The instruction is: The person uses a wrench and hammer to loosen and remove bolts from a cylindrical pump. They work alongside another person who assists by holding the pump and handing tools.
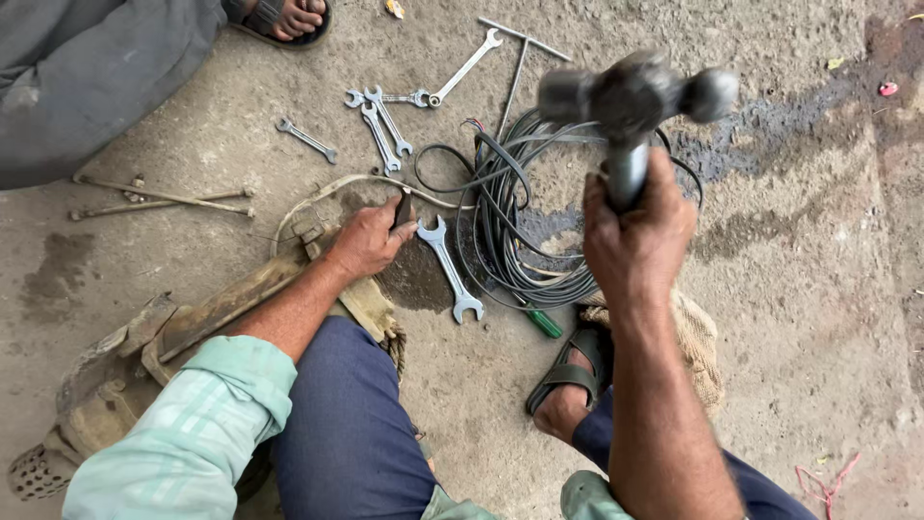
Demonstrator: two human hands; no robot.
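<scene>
My right hand [637, 231] grips the handle of a hammer [630, 96], raised high and blurred, with its dark metal head above the coil of cable. My left hand [371, 239] is closed around a short dark tool [403, 208], possibly a chisel, held against a grimy metal part [231, 303] that lies across the ground beside my knee. An open-ended spanner [449, 270] lies just right of the left hand.
A coil of black cable [525, 221] sits under the hammer, with a green-handled screwdriver [539, 320] at its edge. Several spanners [385, 120] and a T-handle wrench [520, 58] lie farther off. Two rods [159, 197] lie left. Another person's sandalled foot [289, 19] is at top.
</scene>
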